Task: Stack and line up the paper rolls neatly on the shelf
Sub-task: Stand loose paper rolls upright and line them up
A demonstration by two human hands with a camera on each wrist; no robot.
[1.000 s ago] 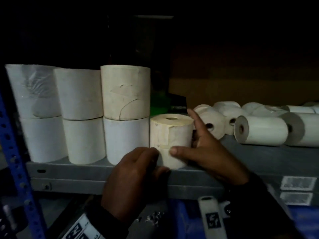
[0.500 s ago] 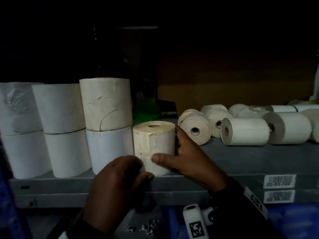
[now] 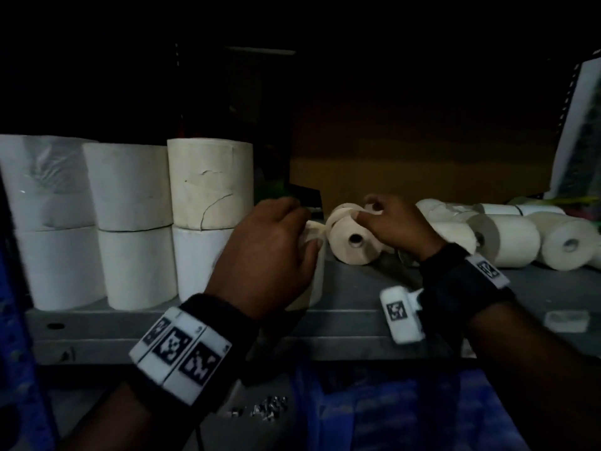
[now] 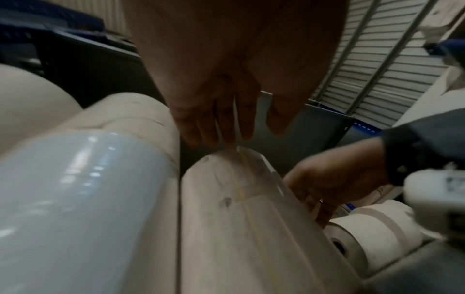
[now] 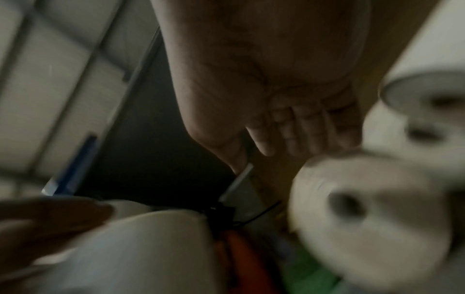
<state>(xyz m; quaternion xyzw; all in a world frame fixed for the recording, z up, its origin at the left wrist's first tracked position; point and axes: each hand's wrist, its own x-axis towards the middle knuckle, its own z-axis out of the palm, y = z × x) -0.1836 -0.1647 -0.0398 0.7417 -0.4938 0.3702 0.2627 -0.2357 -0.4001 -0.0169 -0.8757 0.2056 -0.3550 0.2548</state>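
Rolls lying on their sides to the right are what my next move turns on. My right hand [image 3: 395, 224] is at the nearest lying roll [image 3: 354, 244], fingers bent over its top; I cannot tell whether they have closed on it. Its long axis runs near to far, core hole facing me, so I judge it needs tipping upright before stacking. My left hand [image 3: 270, 255] rests on the upright roll [image 3: 317, 271] at the shelf's [image 3: 357, 323] near edge, fingers loosely draped over its far top rim, not clenched. That roll stands just right of the two-high stacks [image 3: 208, 216], gap visible in the left wrist view.
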